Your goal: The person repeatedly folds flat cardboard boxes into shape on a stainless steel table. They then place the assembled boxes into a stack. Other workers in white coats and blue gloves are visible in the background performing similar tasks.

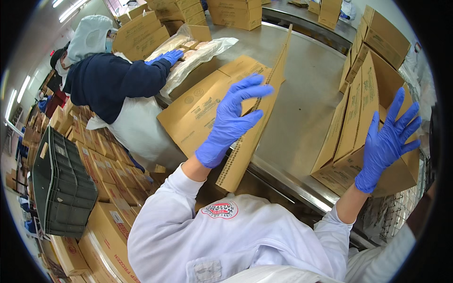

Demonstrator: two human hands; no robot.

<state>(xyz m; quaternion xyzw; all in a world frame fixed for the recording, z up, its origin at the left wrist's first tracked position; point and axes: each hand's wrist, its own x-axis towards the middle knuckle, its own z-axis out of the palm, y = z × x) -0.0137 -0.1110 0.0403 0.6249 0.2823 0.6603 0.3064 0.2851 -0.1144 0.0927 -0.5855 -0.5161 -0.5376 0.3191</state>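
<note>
My left hand (229, 120), in a blue glove, is raised over a flattened cardboard carton (198, 106). Its thumb and fingers are spread apart, slightly blurred, beside the long corrugated edge of a folded cardboard piece (252, 144) that stands tilted at the table's near edge. Nothing shows gripped in it. My right hand (389, 137), also gloved in blue, is open with its fingers fanned out. It is in front of an open brown cardboard box (349, 122) at the right; whether the palm touches the box cannot be made out.
A metal table (302, 113) spans the middle. On the left, a co-worker's gloved hands (165, 56) rest over a plastic-lined box (193, 70) of packed goods. More cartons (235, 14) stand at the back. Stacked boxes (108, 226) and a dark grey crate (63, 186) are at left.
</note>
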